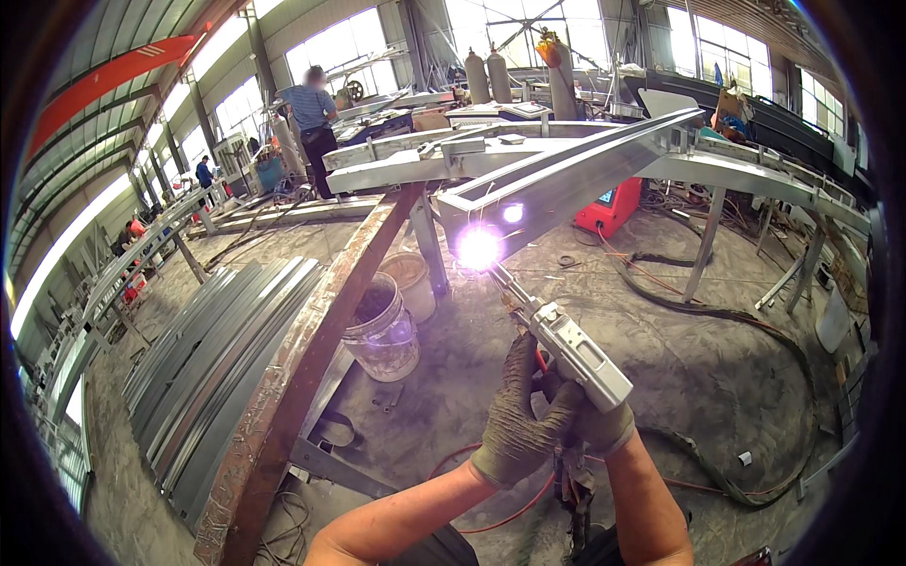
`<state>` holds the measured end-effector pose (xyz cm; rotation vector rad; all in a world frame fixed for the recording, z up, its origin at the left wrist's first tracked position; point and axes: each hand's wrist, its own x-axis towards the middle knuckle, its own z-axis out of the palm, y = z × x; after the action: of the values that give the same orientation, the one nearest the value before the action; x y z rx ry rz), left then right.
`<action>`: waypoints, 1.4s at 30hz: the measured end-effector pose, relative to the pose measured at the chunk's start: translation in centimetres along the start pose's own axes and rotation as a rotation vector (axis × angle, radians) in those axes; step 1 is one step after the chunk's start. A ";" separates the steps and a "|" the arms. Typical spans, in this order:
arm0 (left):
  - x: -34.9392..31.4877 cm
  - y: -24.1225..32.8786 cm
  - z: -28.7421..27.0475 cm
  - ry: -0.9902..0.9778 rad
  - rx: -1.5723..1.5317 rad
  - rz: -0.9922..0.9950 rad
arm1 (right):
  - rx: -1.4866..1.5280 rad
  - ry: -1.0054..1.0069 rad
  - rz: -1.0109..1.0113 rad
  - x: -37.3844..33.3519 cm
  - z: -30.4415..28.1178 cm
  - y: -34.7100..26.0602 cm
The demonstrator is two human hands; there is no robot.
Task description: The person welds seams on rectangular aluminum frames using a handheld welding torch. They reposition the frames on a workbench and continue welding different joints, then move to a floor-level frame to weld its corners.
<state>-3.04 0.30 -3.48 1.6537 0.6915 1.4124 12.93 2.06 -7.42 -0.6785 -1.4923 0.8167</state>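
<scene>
Both my hands wear dark, dirty work gloves and are at a grey handheld welding torch point(578, 351). My right hand point(604, 426) is wrapped round its rear grip, partly hidden by the torch body. Just left of it, my left hand point(525, 415) grips lower on the torch, one finger stretched along toward the nozzle. The torch tip points up and away at a silvery metal beam point(576, 174). A blinding white-violet glow point(479, 248) burns at the beam's near end and hides the joint there. Thick wrapped cable point(572, 481) hangs below my hands.
A rusty brown beam point(302, 377) slants up on the left, with two dirty buckets point(385, 330) beside it. Dark metal strips point(222, 349) lie stacked further left. A red machine point(609, 209) and a long hose point(755, 325) are right. One person point(311, 118) stands far off.
</scene>
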 end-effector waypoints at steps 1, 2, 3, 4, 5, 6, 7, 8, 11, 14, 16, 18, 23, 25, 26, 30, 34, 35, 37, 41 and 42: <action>0.0 0.1 -0.1 -0.003 0.014 0.002 | -0.035 -0.013 0.004 0.1 0.0 -0.1; 0.1 0.2 -0.2 -0.006 0.029 0.003 | -0.070 -0.026 0.007 0.1 0.0 -0.3; 0.1 0.3 -0.3 -0.009 0.044 0.005 | -0.104 -0.039 0.011 0.2 -0.1 -0.3; 0.1 0.6 -0.2 -0.011 0.028 -0.012 | -0.091 -0.025 0.026 0.0 -0.2 0.0; 0.0 1.0 -0.1 -0.014 0.012 -0.029 | -0.078 -0.011 0.042 -0.3 -0.4 0.5; 0.0 1.2 0.0 -0.016 -0.003 -0.046 | -0.044 0.005 0.049 -0.5 -0.5 0.6; 0.0 1.1 0.0 -0.016 0.003 -0.032 | -0.007 0.019 0.055 -0.5 -0.4 0.8; 0.0 0.9 0.0 -0.016 0.010 -0.018 | 0.051 0.036 0.053 -0.5 -0.2 0.7; 0.1 0.8 -0.1 -0.010 0.021 0.002 | 0.187 0.019 0.167 -0.3 -0.1 -0.4; 0.1 0.6 -0.1 -0.015 0.036 -0.014 | 0.094 -0.002 0.193 -0.3 -0.3 -0.7; 0.1 0.8 0.0 -0.014 0.023 -0.017 | -0.011 -0.005 0.188 -0.4 -0.6 -0.4; 0.1 1.2 0.1 -0.010 0.018 -0.025 | -0.038 -0.002 0.211 -0.5 -0.8 -0.2; -0.1 0.7 -0.1 -0.012 0.009 -0.047 | -0.039 -0.032 0.178 0.0 -0.6 -0.9; -0.1 0.7 -0.1 -0.017 0.032 -0.049 | -0.087 -0.034 0.162 -0.1 -0.6 -0.8; -0.1 0.7 -0.2 -0.016 0.045 -0.041 | -0.061 -0.012 0.180 -0.1 -0.5 -0.7; -0.1 0.8 -0.1 -0.021 0.042 -0.042 | -0.152 -0.035 0.143 -0.1 -0.5 -1.1; -0.3 0.6 0.0 -0.008 0.030 -0.068 | -0.108 0.012 0.114 -0.5 -0.3 -0.4; -0.3 0.7 0.1 -0.008 0.024 -0.076 | -0.064 0.021 0.130 -0.7 -0.6 0.2; -0.1 1.1 0.2 -0.012 -0.003 -0.064 | 0.007 0.003 0.165 -0.8 -0.7 0.2; -0.3 1.0 0.1 -0.016 0.005 -0.070 | -0.009 -0.057 0.111 -0.6 -0.6 -0.3; -0.2 0.9 0.1 -0.013 0.014 -0.049 | -0.044 -0.058 0.063 -0.6 -0.6 -0.2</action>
<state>-3.07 -0.34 -2.83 1.6449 0.7309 1.3639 13.56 1.53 -7.63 -0.7433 -1.5514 0.8606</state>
